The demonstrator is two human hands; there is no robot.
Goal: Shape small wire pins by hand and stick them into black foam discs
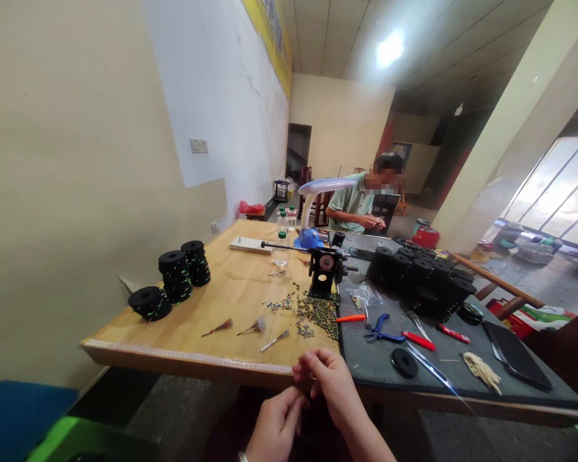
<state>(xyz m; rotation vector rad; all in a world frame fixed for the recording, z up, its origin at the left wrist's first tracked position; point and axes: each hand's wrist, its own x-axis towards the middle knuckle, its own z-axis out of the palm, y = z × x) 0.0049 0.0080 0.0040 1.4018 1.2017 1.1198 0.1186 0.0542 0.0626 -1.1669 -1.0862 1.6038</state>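
Note:
My left hand (275, 425) and my right hand (328, 384) meet just below the near edge of the wooden table (231, 301). Both hands have their fingers curled and pinched together on something too small to make out. Just beyond them on the table lies a scatter of small beads (318, 312). Behind the beads stands a black hand-crank winder (325, 271). A loose black spool (404, 362) lies on the dark mat (380, 356) to the right of my right hand.
Stacks of black spools (178, 276) stand at the table's left, more spools (421, 279) at the right. Small brushes (255, 328), blue pliers (380, 329), red-handled tools (418, 340) and a tablet (515, 354) lie about. A desk lamp (318, 192) rises behind. Another person (361, 202) sits at the far end.

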